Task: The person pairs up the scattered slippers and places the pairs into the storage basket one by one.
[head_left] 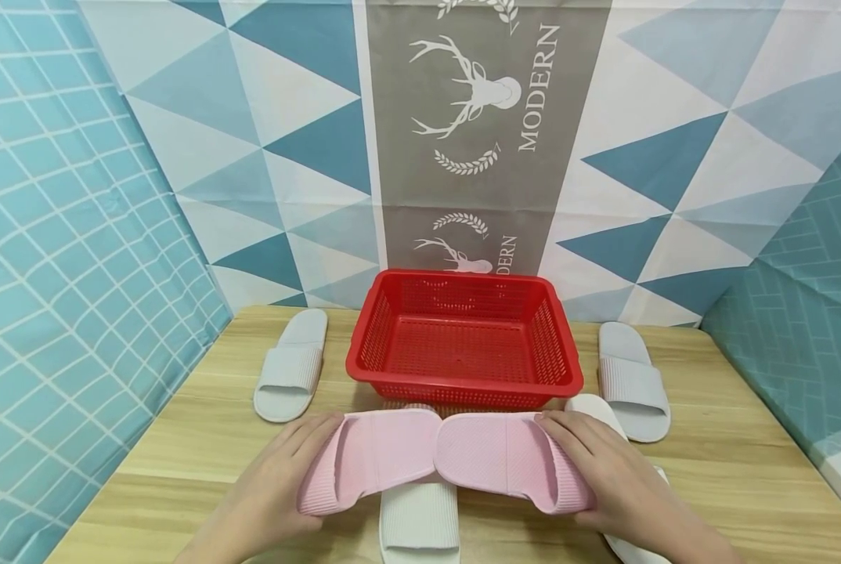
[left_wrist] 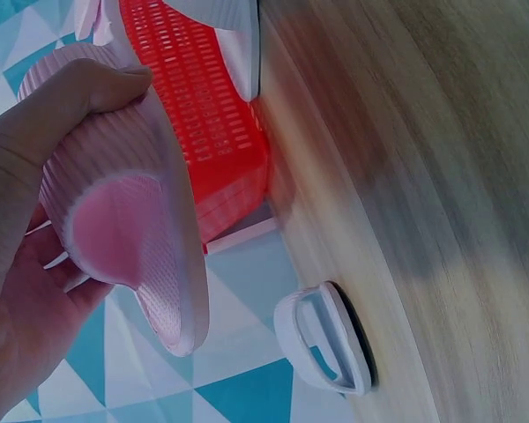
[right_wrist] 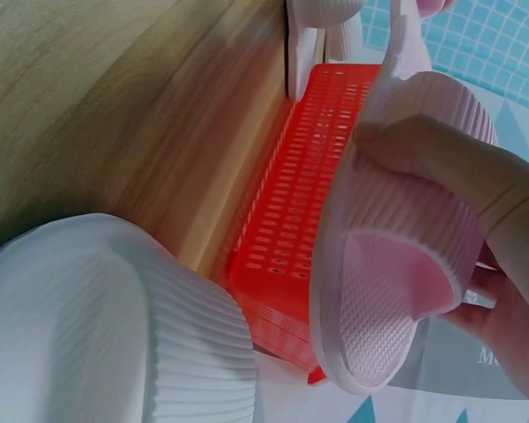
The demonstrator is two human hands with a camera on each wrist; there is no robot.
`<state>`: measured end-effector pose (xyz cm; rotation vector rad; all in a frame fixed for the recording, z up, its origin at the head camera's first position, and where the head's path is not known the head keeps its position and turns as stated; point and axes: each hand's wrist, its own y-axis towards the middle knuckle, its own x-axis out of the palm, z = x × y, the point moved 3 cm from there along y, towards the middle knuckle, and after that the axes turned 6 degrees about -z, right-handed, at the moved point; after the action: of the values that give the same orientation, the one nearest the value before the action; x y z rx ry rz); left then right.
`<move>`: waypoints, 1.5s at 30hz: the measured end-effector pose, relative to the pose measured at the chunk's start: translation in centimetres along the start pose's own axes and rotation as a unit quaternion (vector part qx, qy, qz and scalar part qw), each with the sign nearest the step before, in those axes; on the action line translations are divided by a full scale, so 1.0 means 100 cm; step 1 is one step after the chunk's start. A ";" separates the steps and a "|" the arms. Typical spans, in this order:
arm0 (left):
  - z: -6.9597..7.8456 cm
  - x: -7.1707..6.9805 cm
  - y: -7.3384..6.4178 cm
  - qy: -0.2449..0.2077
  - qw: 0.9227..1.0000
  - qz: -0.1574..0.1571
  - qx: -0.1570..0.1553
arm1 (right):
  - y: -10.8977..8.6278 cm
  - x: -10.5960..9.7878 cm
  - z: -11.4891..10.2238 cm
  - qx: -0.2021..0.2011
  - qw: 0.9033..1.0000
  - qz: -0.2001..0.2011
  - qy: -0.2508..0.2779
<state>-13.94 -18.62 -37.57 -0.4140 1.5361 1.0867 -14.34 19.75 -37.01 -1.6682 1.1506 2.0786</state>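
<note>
My left hand (head_left: pixel 272 486) grips one pink slipper (head_left: pixel 392 446) by its ribbed strap, thumb on the near side in the left wrist view. A second pink slipper (head_left: pixel 487 450) is held by its strap in my right hand (head_left: pixel 611 478). Both slippers are raised above the table, heel ends meeting in the middle. Under them lies a white slipper (head_left: pixel 420 521), its heel part hidden. Another white slipper (right_wrist: pixel 194 326) lies beneath my right hand, which covers part of it in the head view.
Just beyond the pink slippers stands a red plastic basket (head_left: pixel 463 388) with nothing inside. A pale grey slipper (head_left: pixel 290 372) lies left of it, another grey slipper (head_left: pixel 635 388) right of it. Patterned cloth (head_left: pixel 308 117) hangs behind the wooden table (head_left: pixel 195 439).
</note>
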 end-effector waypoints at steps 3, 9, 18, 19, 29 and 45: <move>0.001 -0.001 0.000 -0.001 1.000 -0.001 0.000 | 0.000 -0.001 -0.001 0.001 1.000 -0.005 0.000; 0.003 -0.002 0.000 -0.001 1.000 -0.003 0.005 | 0.000 0.000 -0.002 0.005 1.000 -0.010 0.004; 0.008 -0.001 0.003 -0.011 1.000 -0.006 0.014 | 0.002 -0.001 -0.005 -0.001 1.000 -0.011 0.006; 0.008 -0.002 0.004 -0.013 1.000 -0.007 0.014 | 0.002 -0.001 -0.005 -0.001 1.000 -0.011 0.006; 0.011 -0.003 0.005 -0.015 0.999 -0.030 0.009 | 0.000 -0.001 -0.007 -0.009 1.000 -0.011 0.017; 0.013 -0.001 0.007 -0.030 0.998 -0.049 0.012 | -0.001 0.001 -0.005 0.002 0.999 -0.016 0.048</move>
<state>-13.73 -17.27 -37.04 -0.4318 1.4591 0.9943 -13.97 19.47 -37.19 -1.7913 1.1470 1.9941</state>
